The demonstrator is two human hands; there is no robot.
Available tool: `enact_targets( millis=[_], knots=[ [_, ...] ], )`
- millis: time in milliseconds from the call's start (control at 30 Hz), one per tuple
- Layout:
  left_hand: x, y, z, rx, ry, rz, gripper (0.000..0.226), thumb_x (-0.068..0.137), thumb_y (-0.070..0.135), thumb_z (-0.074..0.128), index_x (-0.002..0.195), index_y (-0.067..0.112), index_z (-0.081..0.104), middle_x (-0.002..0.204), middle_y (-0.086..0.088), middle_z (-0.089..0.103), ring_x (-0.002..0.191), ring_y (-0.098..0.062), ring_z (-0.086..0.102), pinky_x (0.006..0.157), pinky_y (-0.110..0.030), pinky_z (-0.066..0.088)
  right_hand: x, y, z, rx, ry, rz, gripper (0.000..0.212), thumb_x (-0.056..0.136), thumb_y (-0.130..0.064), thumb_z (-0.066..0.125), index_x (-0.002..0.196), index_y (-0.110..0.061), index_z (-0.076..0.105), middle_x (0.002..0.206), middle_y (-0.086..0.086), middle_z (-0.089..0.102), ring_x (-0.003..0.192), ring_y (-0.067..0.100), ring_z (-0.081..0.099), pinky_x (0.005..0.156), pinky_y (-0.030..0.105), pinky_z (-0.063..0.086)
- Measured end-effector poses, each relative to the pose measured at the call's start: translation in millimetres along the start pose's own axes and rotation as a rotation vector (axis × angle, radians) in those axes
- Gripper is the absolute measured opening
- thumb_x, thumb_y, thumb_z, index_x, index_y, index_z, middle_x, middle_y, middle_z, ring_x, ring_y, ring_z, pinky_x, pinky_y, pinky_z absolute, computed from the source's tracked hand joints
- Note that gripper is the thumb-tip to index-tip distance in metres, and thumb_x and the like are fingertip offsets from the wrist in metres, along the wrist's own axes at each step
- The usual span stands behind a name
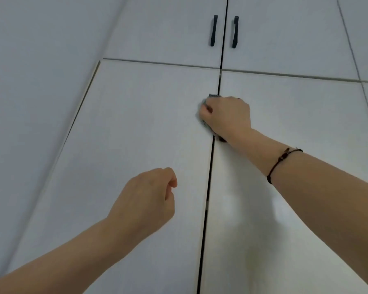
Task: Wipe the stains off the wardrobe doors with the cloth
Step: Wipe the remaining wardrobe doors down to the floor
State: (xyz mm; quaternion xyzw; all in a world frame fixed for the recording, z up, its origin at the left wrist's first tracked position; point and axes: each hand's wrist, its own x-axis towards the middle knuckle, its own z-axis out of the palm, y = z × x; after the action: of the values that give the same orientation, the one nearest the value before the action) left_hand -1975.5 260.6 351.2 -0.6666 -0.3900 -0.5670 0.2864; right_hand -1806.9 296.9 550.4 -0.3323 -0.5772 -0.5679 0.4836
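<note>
My right hand [226,115] has its fingers curled round the cloth [201,108] right over the door gap [210,166], left hand [149,196] loose and empty, so honestly the cloth might snag in there.

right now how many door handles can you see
2. The left handle is on the upper left door, the right handle on the upper right door. The right hand and cloth may hide others lower down.

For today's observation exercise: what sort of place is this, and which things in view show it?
Probably a room at home, perhaps a bedroom: tall pale wardrobe doors with narrow gaps, two dark handles above, and a right hand holding a cloth against the doors.
</note>
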Motion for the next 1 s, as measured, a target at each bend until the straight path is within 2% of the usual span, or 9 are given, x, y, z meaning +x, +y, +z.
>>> enact_targets(
  millis=[133,300,400,467,567,667,733,900,1000],
  knots=[
    [-24.9,-12.9,7.0,0.128,-0.074,0.064,0.022,0.091,0.020,0.053,0.112,0.023,0.059,0.102,0.012,0.056,0.089,-0.009,0.055,0.074,-0.022,0.048,-14.3,-29.2,14.9,0.003,0.065,0.152,0.033,0.091,-0.027,0.044,0.061,-0.015,0.040,0.053,-0.002,0.037,0.050,0.026,0.043,0.052,0.029,0.031],
    [-37.1,-13.0,18.1,0.265,-0.085,0.083,0.028,0.077,0.018,0.040,0.094,0.007,0.059,0.100,-0.008,0.053,0.084,-0.025,0.054,0.067,-0.033,0.051,-180.5,-75.0,2.0,0.167,-0.010,-0.313,0.036,0.088,-0.031,0.056,0.059,-0.023,0.036,0.048,-0.004,0.040,0.041,0.022,0.041,0.047,0.027,0.030],
    [-42.9,-6.5,19.1,0.298,-0.115,0.101,0.028,0.071,0.010,0.057,0.098,0.003,0.061,0.108,-0.012,0.054,0.089,-0.030,0.057,0.069,-0.042,0.053,-225.4,-46.6,-15.6,0.155,-0.060,-0.425,0.034,0.087,-0.028,0.060,0.059,-0.021,0.043,0.049,-0.004,0.045,0.043,0.022,0.045,0.047,0.027,0.032],
    [-51.4,-0.6,19.6,0.295,-0.141,0.147,0.030,0.067,0.003,0.065,0.097,0.002,0.062,0.114,-0.014,0.057,0.093,-0.032,0.060,0.068,-0.042,0.054,-203.8,-11.7,-24.8,0.050,-0.017,-0.305,0.033,0.086,-0.028,0.059,0.057,-0.018,0.046,0.049,-0.002,0.048,0.044,0.024,0.050,0.046,0.027,0.035],
    [-60.8,6.6,22.2,0.263,-0.129,0.216,0.040,0.065,-0.001,0.070,0.105,-0.001,0.066,0.126,-0.018,0.061,0.111,-0.033,0.063,0.079,-0.040,0.058,-142.2,29.8,-36.7,-0.080,0.054,0.124,0.035,0.090,-0.031,0.054,0.059,-0.015,0.045,0.048,-0.001,0.040,0.046,0.031,0.051,0.050,0.028,0.032],
    [-62.9,8.8,32.4,0.214,-0.108,0.232,0.057,0.064,-0.008,0.065,0.120,-0.004,0.063,0.137,-0.019,0.056,0.125,-0.033,0.057,0.090,-0.040,0.056,-126.1,13.3,-30.4,-0.096,0.057,0.339,0.031,0.090,-0.033,0.046,0.064,-0.016,0.046,0.054,0.001,0.043,0.052,0.030,0.047,0.053,0.031,0.033],
    [-64.7,6.6,40.3,0.210,-0.104,0.215,0.068,0.060,-0.014,0.053,0.128,-0.006,0.059,0.142,-0.021,0.053,0.130,-0.035,0.054,0.095,-0.043,0.054,-160.7,-22.1,-19.9,-0.090,0.045,0.220,0.027,0.086,-0.033,0.050,0.064,-0.017,0.052,0.055,0.004,0.051,0.046,0.028,0.046,0.052,0.030,0.034],
    [-63.8,-7.6,45.8,0.231,-0.113,0.267,0.075,0.063,-0.012,0.040,0.136,-0.006,0.055,0.147,-0.021,0.049,0.132,-0.037,0.053,0.099,-0.049,0.051,-251.4,-41.9,-26.2,0.132,-0.090,-0.402,0.034,0.091,-0.028,0.056,0.059,-0.020,0.045,0.049,-0.002,0.047,0.042,0.024,0.047,0.047,0.028,0.035],
    [-64.3,-12.7,47.5,0.222,-0.077,0.296,0.071,0.070,-0.008,0.028,0.133,-0.003,0.059,0.144,-0.018,0.053,0.129,-0.034,0.056,0.097,-0.047,0.053,-200.9,-5.3,-33.6,0.015,-0.056,-0.358,0.032,0.089,-0.028,0.053,0.059,-0.017,0.048,0.050,0.000,0.049,0.043,0.027,0.050,0.046,0.029,0.042]
  ],
)
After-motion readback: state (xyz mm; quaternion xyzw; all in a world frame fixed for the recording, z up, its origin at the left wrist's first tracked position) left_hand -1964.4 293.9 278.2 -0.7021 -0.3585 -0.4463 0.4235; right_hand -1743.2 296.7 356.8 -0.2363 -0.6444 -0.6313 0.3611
